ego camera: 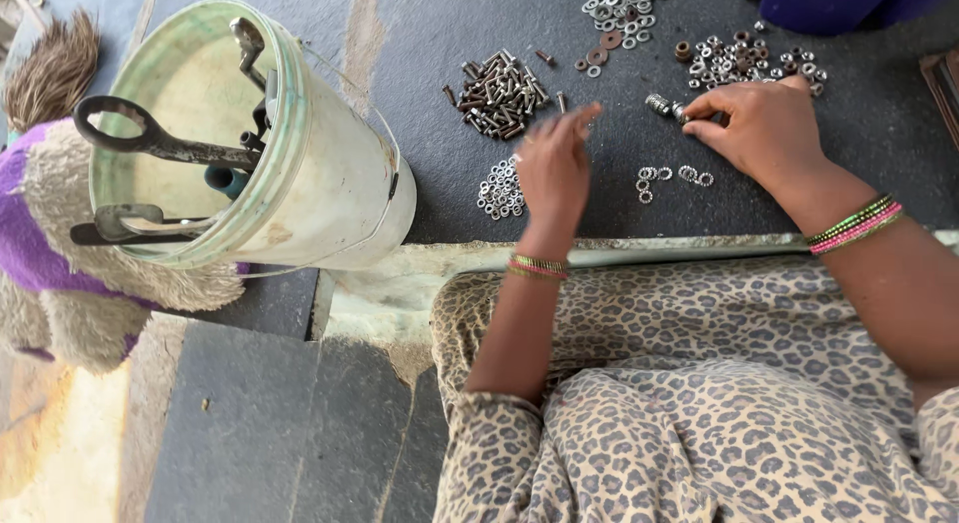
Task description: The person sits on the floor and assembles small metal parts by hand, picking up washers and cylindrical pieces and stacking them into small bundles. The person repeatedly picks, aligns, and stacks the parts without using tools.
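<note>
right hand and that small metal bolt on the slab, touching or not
Touching. The head view shows the right hand pinching the bolt at its fingertips, no gap between them.

Bucket (300,183) at left holds tools (160,143). Bolts (499,91) lie upper centre, washers (501,190) below them, nuts (749,58) upper right, on the floor (879,143).

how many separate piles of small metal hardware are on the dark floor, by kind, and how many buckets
Bolt piles: 1
Washer or nut piles: 4 – top, by the right hand, by the left hand, a few loose ones
White bucket of tools: 1
Total: 6
</note>
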